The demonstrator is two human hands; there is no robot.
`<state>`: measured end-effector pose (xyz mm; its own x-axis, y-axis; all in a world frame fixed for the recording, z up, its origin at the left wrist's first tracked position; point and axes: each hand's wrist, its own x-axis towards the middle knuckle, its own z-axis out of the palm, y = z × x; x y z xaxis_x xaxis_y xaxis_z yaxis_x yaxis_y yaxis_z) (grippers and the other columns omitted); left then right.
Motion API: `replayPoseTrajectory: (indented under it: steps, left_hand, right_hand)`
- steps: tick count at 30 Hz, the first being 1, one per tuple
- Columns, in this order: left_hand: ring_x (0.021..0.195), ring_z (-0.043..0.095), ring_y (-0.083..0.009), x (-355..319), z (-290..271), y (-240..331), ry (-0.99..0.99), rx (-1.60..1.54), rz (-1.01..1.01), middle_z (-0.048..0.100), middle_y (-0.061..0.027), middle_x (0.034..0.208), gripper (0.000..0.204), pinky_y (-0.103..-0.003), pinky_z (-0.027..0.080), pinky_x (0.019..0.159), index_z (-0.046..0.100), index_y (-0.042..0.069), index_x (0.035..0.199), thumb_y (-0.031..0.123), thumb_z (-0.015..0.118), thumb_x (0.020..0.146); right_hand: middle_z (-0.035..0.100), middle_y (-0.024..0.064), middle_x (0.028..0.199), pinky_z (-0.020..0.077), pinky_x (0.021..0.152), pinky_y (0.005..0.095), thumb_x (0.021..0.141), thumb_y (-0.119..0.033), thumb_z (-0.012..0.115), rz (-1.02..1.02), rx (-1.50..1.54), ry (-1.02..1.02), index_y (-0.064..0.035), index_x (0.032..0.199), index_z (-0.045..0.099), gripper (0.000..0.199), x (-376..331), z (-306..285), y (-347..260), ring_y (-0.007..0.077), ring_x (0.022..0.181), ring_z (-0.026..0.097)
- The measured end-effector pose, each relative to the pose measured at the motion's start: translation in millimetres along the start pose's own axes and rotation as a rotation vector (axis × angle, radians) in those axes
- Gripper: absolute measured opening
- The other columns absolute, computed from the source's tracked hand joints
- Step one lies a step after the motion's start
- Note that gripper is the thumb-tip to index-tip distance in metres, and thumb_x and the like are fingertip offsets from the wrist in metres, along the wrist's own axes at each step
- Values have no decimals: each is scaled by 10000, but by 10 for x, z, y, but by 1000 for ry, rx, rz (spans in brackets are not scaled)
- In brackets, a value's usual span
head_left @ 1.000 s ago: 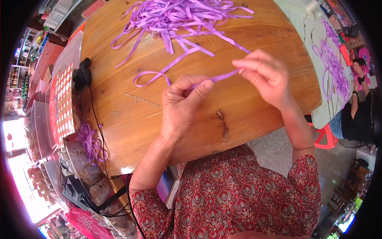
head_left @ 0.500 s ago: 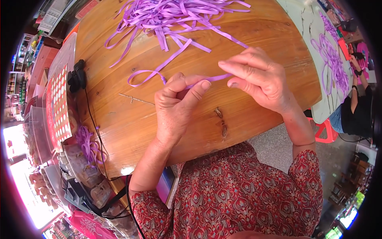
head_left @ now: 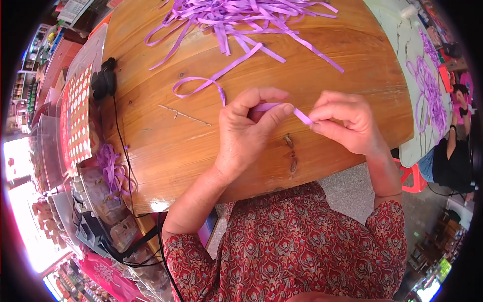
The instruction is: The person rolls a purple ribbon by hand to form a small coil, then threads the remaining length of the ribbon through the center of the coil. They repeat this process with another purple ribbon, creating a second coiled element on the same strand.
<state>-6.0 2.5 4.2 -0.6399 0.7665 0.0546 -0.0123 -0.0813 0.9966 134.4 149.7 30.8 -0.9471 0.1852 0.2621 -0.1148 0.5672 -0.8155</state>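
Both hands (head_left: 302, 126) pinching purple ribbon (head_left: 282, 107)

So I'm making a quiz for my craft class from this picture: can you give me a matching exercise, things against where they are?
Things:
1. purple ribbon strip
2. pile of purple ribbon strips
3. black cable
4. thin metal pin

Places:
A. far edge of the wooden table
B. pinched between left hand and right hand
C. along the table's left side
D. flat on the table, left of the left hand

Pairs: 1-B, 2-A, 3-C, 4-D
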Motion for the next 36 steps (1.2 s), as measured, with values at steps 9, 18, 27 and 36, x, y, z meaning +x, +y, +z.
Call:
replayPoseTrajectory:
  steps: [9,18,27,36]
  left_hand:
    - [638,417,-10,-99,96,-88,-26,-263,-143,522,64,736,50,-157,342,542,636,34,875,30,663,832]
    - [641,420,-65,-124,133,-187,28,-26,173,463,11,715,138,-203,352,555,653,34,912,-16,681,787]
    - [654,425,-45,-127,158,-154,31,5,91,498,13,757,107,-183,360,578,646,16,885,2,693,790]
    - [758,501,-31,-133,132,24,-56,-477,-228,594,21,857,69,-174,413,655,637,9,932,37,618,871]
  right_hand:
    - [594,63,827,452,641,229,784,57,640,153,643,116,13,1010,668,231,56,216,97,135,733,563]
    - [619,87,844,460,633,262,762,114,631,-85,-21,199,23,1031,656,286,74,272,50,160,758,586]
    - [621,79,827,479,645,258,742,87,671,-109,-193,302,9,1033,614,307,41,366,33,150,732,595]
    - [629,36,907,478,805,235,828,51,611,443,761,95,14,1097,603,271,64,239,52,110,877,592]
